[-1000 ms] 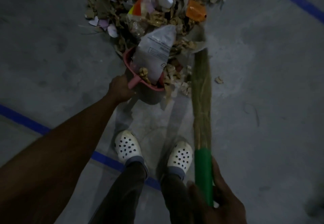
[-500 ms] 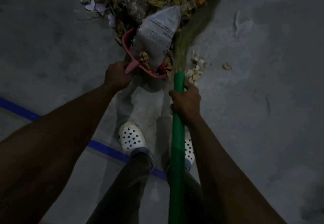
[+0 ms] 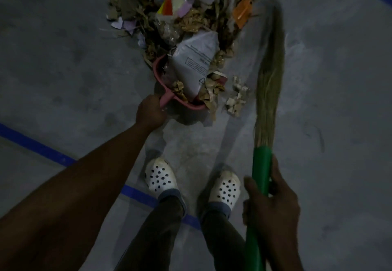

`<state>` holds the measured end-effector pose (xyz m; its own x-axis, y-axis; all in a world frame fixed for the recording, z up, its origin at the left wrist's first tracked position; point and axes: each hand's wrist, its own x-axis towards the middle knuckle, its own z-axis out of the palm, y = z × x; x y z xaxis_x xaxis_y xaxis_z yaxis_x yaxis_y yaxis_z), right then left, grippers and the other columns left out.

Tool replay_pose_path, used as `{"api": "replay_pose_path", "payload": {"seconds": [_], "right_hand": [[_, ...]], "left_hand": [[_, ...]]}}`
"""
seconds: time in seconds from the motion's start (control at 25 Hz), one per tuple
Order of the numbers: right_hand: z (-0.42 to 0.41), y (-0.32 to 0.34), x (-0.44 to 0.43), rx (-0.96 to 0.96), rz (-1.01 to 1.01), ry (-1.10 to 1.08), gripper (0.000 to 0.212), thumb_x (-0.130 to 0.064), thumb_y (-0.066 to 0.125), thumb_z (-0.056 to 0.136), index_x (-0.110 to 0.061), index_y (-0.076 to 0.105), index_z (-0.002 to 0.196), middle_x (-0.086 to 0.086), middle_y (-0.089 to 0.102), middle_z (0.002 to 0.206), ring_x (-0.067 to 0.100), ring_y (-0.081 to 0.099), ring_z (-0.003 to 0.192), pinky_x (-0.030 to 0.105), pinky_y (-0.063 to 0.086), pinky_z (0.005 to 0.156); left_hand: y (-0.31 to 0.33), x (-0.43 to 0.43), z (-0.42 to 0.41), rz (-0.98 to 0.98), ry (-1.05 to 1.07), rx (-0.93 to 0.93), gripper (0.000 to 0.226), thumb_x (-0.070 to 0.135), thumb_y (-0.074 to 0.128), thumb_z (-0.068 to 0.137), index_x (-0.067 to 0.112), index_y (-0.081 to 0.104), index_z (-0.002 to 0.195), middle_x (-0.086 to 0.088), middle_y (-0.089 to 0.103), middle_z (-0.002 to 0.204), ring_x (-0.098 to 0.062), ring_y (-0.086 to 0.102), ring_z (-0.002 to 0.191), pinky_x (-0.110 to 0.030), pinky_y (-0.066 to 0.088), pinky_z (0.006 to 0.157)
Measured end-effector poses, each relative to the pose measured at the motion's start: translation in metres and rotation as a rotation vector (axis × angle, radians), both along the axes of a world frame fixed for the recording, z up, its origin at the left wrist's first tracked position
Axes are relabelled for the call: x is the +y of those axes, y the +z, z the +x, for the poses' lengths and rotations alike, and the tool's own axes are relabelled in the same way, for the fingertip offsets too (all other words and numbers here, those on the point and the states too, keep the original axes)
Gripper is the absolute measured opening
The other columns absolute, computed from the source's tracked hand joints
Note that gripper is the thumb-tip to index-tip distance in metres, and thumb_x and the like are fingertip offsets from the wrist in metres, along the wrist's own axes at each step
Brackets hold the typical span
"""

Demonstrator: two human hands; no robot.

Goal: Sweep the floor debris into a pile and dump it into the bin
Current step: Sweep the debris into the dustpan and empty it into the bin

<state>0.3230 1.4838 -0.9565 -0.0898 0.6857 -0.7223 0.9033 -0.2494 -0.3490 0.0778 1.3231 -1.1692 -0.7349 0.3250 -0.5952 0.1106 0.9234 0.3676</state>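
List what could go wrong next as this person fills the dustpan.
The pink dustpan, held by the left hand, is heaped; the grey bag juts out of it and may slide off when lifted.
Loose scraps lie beside the pan; the broom in the right hand could flick them past it.
Most of the pile lies beyond the pan, so one load probably won't do.

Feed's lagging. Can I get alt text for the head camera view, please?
Looking down, the left hand grips the handle of a pink plastic dustpan loaded with a grey printed bag and brown scraps, at the edge of a mixed litter pile. The right hand holds a green-handled straw broom right of the pan.
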Motion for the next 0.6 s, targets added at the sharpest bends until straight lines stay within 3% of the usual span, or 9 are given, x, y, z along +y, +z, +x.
{"api": "replay_pose_path", "payload": {"seconds": [0.04,0.16,0.32,0.48,0.6], "right_hand": [[-0.008,-0.007,0.009,0.013,0.000,0.009,0.074,-0.035,0.076,0.085,-0.076,0.032,0.128,0.002,0.073,0.091,0.025,0.073,0.067,0.045,0.063,0.063],[-0.054,-0.044,0.033,0.119,-0.025,0.083,0.073,-0.020,0.072,0.091,-0.041,0.036,0.151,0.010,0.071,0.077,0.025,0.068,0.049,0.041,0.059,0.049],[-0.121,-0.090,0.023,0.194,-0.141,0.150,0.067,-0.015,0.071,0.089,-0.022,0.044,0.150,0.015,0.070,0.079,0.028,0.067,0.050,0.039,0.058,0.046],[-0.123,-0.106,-0.013,0.174,-0.157,0.290,0.059,-0.020,0.071,0.088,-0.017,0.050,0.143,0.012,0.070,0.087,0.025,0.070,0.057,0.045,0.061,0.054],[-0.095,-0.101,-0.033,0.142,-0.186,0.459,0.076,-0.021,0.068,0.091,-0.028,0.029,0.156,0.010,0.068,0.106,0.021,0.070,0.068,0.038,0.062,0.059]], "left_hand": [[-0.005,-0.002,0.002,0.006,0.004,0.007,0.031,0.009,0.065,0.078,0.002,0.061,0.108,-0.021,0.062,0.101,-0.037,0.060,0.091,-0.036,0.043,0.072],[-0.012,-0.004,0.005,0.001,0.018,0.018,0.033,0.008,0.065,0.075,0.004,0.061,0.108,-0.017,0.060,0.098,-0.031,0.057,0.085,-0.033,0.037,0.068],[-0.022,-0.006,-0.009,-0.077,-0.007,0.036,0.032,0.012,0.066,0.078,0.005,0.059,0.109,-0.019,0.060,0.101,-0.036,0.059,0.090,-0.036,0.041,0.068],[-0.034,-0.002,-0.019,-0.139,0.048,0.000,0.029,0.017,0.065,0.080,0.005,0.062,0.106,-0.020,0.063,0.103,-0.039,0.061,0.097,-0.041,0.048,0.076],[-0.046,-0.001,-0.017,-0.115,0.213,-0.037,0.024,0.018,0.066,0.083,0.006,0.066,0.103,-0.018,0.066,0.104,-0.036,0.063,0.097,-0.038,0.048,0.077]]}}
